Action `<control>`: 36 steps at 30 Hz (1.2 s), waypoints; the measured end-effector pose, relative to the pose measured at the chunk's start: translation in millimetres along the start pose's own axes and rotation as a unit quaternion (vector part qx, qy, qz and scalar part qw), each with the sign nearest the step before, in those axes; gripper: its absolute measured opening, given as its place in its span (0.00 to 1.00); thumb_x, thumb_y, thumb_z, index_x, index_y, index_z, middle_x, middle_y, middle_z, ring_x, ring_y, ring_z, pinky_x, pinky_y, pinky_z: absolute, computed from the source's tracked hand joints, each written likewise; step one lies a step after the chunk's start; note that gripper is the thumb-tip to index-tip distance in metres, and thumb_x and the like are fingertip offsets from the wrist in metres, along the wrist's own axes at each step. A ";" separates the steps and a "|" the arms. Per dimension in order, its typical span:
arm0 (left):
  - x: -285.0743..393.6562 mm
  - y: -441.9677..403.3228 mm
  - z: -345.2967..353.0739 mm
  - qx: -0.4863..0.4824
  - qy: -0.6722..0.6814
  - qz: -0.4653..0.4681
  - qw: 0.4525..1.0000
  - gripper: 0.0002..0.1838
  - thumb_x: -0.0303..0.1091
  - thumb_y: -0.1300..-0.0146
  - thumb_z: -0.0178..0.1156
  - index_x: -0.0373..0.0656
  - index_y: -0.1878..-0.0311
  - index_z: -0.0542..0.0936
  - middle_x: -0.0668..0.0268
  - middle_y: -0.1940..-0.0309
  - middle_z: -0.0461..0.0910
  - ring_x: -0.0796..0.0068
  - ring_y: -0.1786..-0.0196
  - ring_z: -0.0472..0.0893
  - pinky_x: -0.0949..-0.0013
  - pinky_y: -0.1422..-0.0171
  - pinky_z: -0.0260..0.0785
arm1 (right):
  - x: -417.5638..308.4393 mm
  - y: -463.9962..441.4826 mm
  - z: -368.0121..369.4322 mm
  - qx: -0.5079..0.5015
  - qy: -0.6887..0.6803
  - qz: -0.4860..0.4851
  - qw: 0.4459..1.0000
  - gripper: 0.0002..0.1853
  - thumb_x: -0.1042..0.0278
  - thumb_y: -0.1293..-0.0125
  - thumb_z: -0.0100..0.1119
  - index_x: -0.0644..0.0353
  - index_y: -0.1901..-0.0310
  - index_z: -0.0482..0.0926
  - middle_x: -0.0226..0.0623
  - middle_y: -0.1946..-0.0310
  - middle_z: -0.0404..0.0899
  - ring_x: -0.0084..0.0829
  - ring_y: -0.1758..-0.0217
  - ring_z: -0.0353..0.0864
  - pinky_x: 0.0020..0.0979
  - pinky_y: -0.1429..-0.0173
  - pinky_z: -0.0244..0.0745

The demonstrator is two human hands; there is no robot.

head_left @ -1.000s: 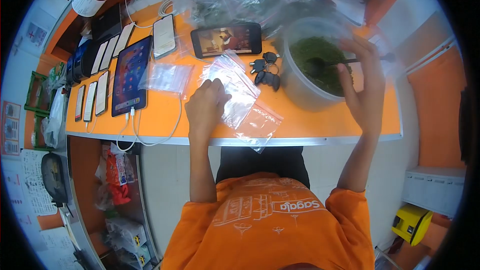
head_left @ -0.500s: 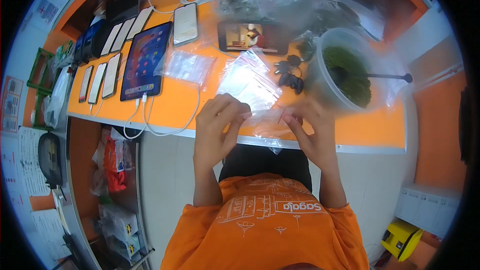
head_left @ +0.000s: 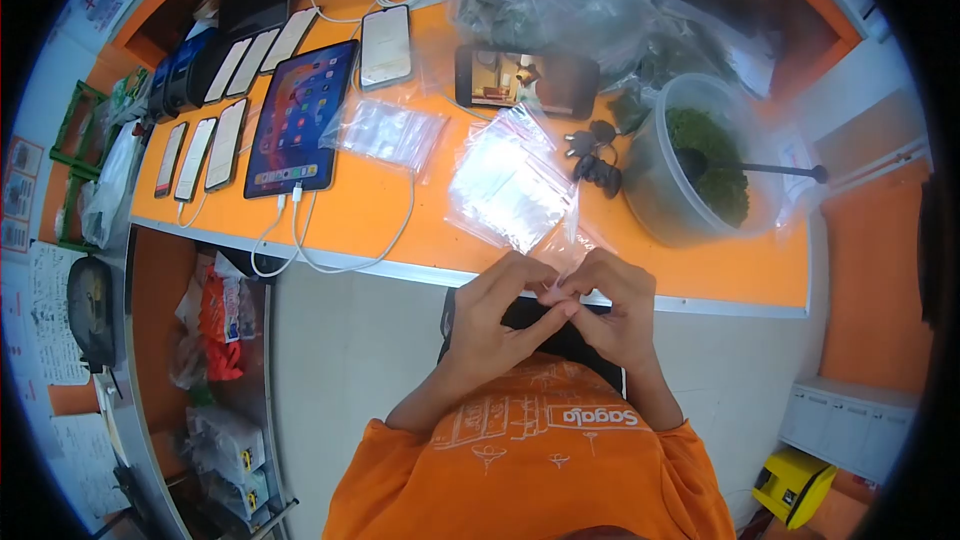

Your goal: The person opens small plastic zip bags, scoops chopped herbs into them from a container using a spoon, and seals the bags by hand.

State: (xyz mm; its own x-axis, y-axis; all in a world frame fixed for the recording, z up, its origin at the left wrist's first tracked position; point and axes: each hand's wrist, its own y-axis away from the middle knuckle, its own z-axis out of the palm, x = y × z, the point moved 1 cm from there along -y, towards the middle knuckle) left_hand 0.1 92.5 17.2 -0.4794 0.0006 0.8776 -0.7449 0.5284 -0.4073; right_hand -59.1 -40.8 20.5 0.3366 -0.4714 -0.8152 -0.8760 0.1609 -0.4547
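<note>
In front of the table's edge, my left hand (head_left: 498, 316) and my right hand (head_left: 622, 308) meet, fingertips pinched on a clear plastic zip bag (head_left: 573, 248). The bag stretches away from the fingers over the table edge; its near end is hidden between them. Just beyond lies a stack of clear zip bags (head_left: 512, 190), shiny with glare. A second pile of small bags (head_left: 390, 132) overlaps the tablet's corner. To the right stands a translucent tub (head_left: 655, 190) holding green shredded herb (head_left: 705, 130) and a black long-handled spoon (head_left: 770, 169).
A tablet (head_left: 300, 120) and several phones stand or lie at the left, some on white cables (head_left: 400, 225). A phone playing video (head_left: 525, 80) props up behind the bags. Keys (head_left: 595, 152) lie beside the tub. Large plastic bags (head_left: 560, 10) pile at the back.
Both hands have drawn together and moved nearer my body, below the table edge. The bag, earlier stretched flat between them, is now pinched at one end.
</note>
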 end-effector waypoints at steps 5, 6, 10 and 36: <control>3.2 0.8 -15.5 -0.070 0.016 -0.045 0.996 0.07 0.24 0.49 0.63 0.35 0.67 0.77 0.62 0.74 0.78 0.76 0.73 0.79 0.77 0.67 0.70 | -7.6 0.9 1.8 -0.063 0.015 0.024 0.998 0.03 0.76 0.52 0.64 0.61 0.74 0.79 0.32 0.80 0.73 0.25 0.80 0.72 0.25 0.77 0.64; 0.7 1.1 -19.1 -0.087 0.042 -0.046 0.994 0.07 0.23 0.49 0.63 0.35 0.66 0.77 0.62 0.74 0.78 0.76 0.72 0.79 0.77 0.67 0.70 | -7.4 0.6 1.1 -0.080 -0.013 0.031 0.996 0.03 0.76 0.51 0.64 0.62 0.73 0.79 0.32 0.80 0.73 0.25 0.80 0.71 0.25 0.77 0.64; -10.6 4.2 -27.6 -0.130 0.110 -0.036 0.985 0.06 0.22 0.49 0.61 0.36 0.66 0.77 0.62 0.73 0.78 0.76 0.72 0.79 0.77 0.68 0.69 | -1.5 -0.7 -2.4 -0.136 -0.106 0.057 0.983 0.04 0.75 0.51 0.64 0.62 0.73 0.78 0.31 0.79 0.73 0.25 0.79 0.72 0.25 0.75 0.65; -13.0 -4.9 -14.2 0.165 -0.187 0.118 0.961 0.12 0.18 0.58 0.62 0.40 0.77 0.67 0.65 0.82 0.67 0.71 0.85 0.65 0.73 0.82 0.56 | -6.6 1.1 18.8 -0.053 0.186 -0.200 0.960 0.08 0.80 0.57 0.58 0.66 0.77 0.68 0.40 0.77 0.65 0.34 0.77 0.69 0.31 0.77 0.66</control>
State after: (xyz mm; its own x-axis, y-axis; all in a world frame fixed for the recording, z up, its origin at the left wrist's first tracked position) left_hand 16.5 102.0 11.4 -0.7406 -0.2502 0.6237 -0.6718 0.2523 -0.6965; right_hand -55.8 -21.2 18.6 0.5241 -0.7580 -0.3883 -0.7389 -0.1779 -0.6499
